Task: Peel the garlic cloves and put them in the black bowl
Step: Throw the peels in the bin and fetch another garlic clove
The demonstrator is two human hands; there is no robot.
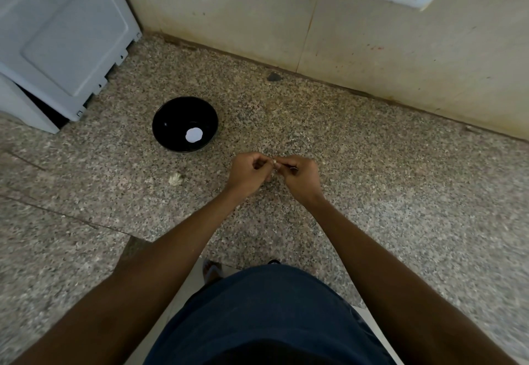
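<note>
At the centre of the frame, both hands meet over the speckled granite counter (372, 193). The left hand (249, 174) and right hand (299, 177) have their fingers curled, pinching a small pale garlic clove (275, 162) between the fingertips. Up and to the left sits the round glossy black bowl (171, 124), a bright white patch at its bottom. Below the bowl lies a papery white garlic piece (175, 178). A ridged white plastic appliance (57, 38) fills the upper left.
</note>
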